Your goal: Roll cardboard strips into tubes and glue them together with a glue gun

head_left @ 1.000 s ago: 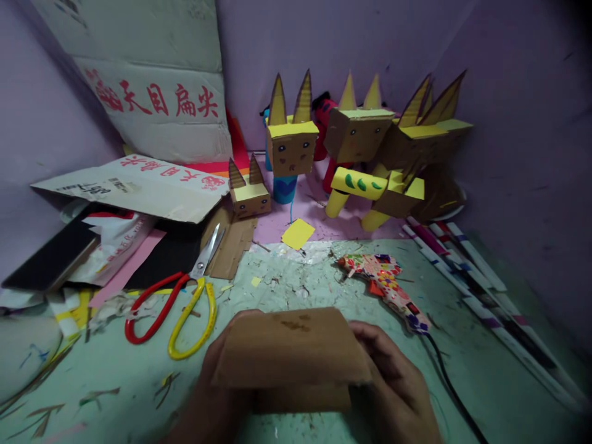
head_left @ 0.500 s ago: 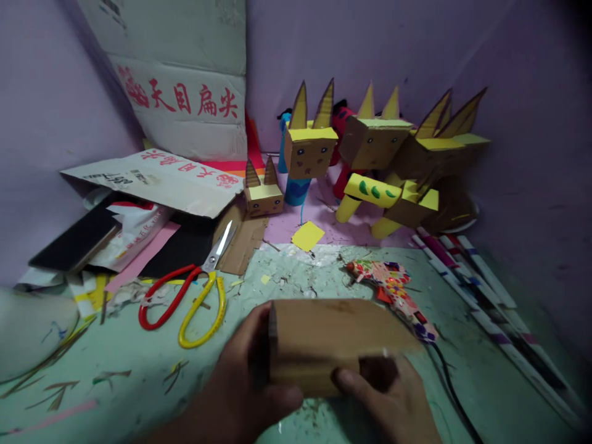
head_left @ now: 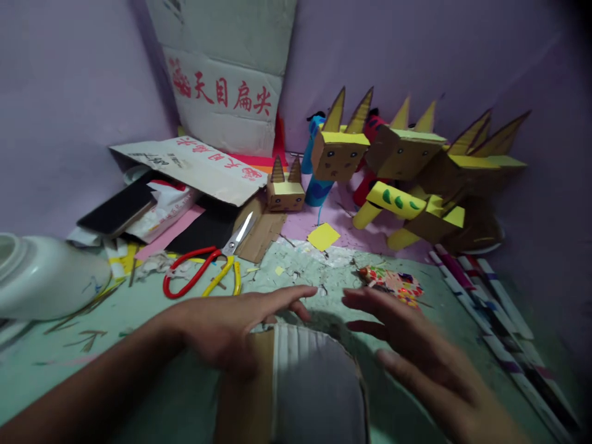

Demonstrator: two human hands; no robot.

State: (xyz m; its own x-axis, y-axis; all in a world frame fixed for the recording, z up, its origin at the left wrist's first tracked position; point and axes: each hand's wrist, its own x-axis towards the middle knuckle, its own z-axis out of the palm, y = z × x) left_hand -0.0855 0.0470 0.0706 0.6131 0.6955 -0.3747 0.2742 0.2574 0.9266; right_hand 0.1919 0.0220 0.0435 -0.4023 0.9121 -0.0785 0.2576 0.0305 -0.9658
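A bent cardboard piece (head_left: pixel 319 382), brown on one side and grey on its curved face, is at the bottom centre near my body. My left hand (head_left: pixel 231 327) lies over its upper left edge with fingers stretched out; whether it touches the cardboard I cannot tell. To the right, my right hand (head_left: pixel 425 351) is spread open and apart from the piece, slightly blurred. Just beyond its fingers is a glue gun (head_left: pixel 393 285) covered in a floral pattern, partly hidden. Red-and-yellow-handled scissors (head_left: pixel 203 268) lie open beyond my left hand.
Cardboard animal figures with pointed ears (head_left: pixel 342 151) stand along the back. Markers (head_left: pixel 490 302) lie at the right. A white jar (head_left: pixel 50 277) rests at the left. Behind the scissors are a white printed cardboard sheet (head_left: pixel 198 166) and a yellow paper piece (head_left: pixel 324 236).
Both hands have let go of the cardboard piece, which is now lower, closer to me and turned to show its grey face. The view has shifted left.
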